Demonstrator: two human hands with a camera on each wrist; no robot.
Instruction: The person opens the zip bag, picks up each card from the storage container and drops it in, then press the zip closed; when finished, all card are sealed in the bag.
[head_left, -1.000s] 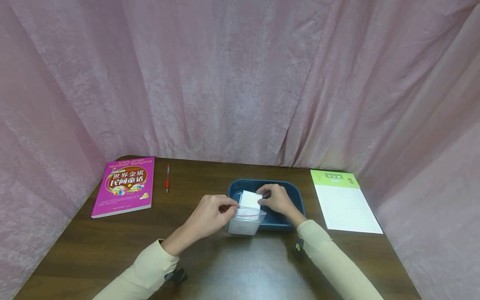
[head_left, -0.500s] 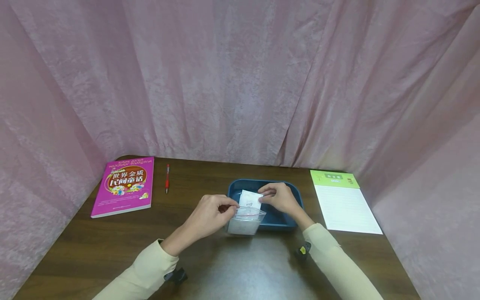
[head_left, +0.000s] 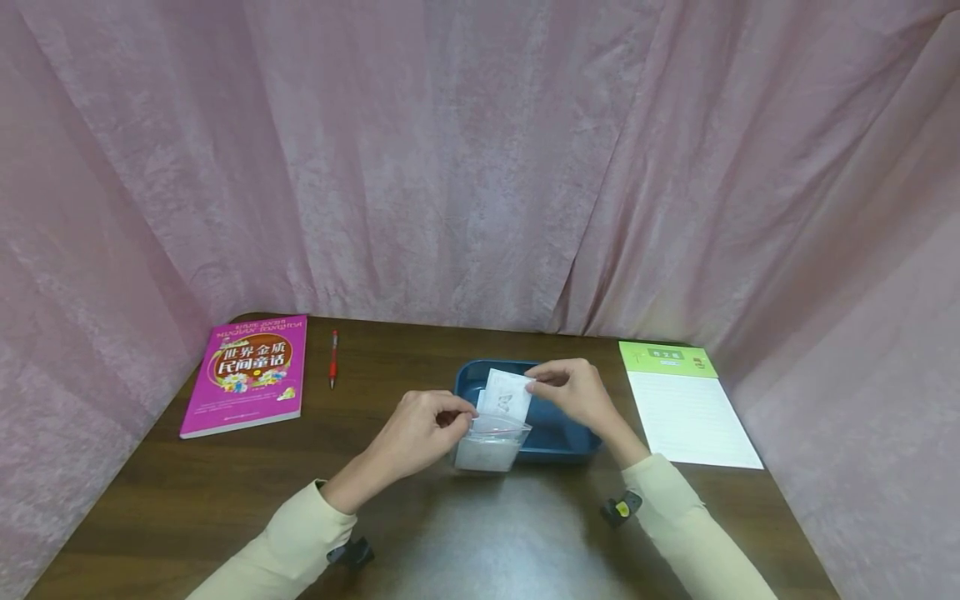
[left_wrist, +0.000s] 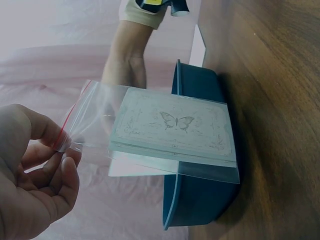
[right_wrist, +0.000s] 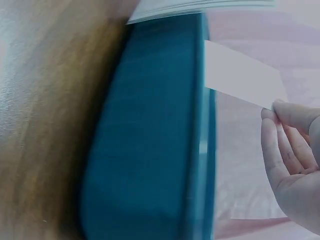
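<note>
My left hand (head_left: 423, 427) pinches the top edge of a clear zip bag (head_left: 489, 455) with a red seal line. In the left wrist view, a stack of pale cards (left_wrist: 172, 122) lies inside it, a butterfly printed on the front one. My right hand (head_left: 579, 393) holds a white card (head_left: 507, 395) by its corner between thumb and fingers; a faint drawing shows on it. The card rises behind the bag's mouth, and I cannot tell whether its lower end is inside. Behind the bag stands a blue tray (head_left: 564, 452).
A pink book (head_left: 251, 375) lies at the left of the wooden table (head_left: 480, 542), with a red pen (head_left: 333, 360) beside it. To the right is a lined writing pad (head_left: 690, 417) with a green top. Pink curtains (head_left: 450, 167) hang behind the table.
My right hand has moved up and slightly right with the card, which stands higher and shows more of its printed face. The left hand and bag have stayed in place.
</note>
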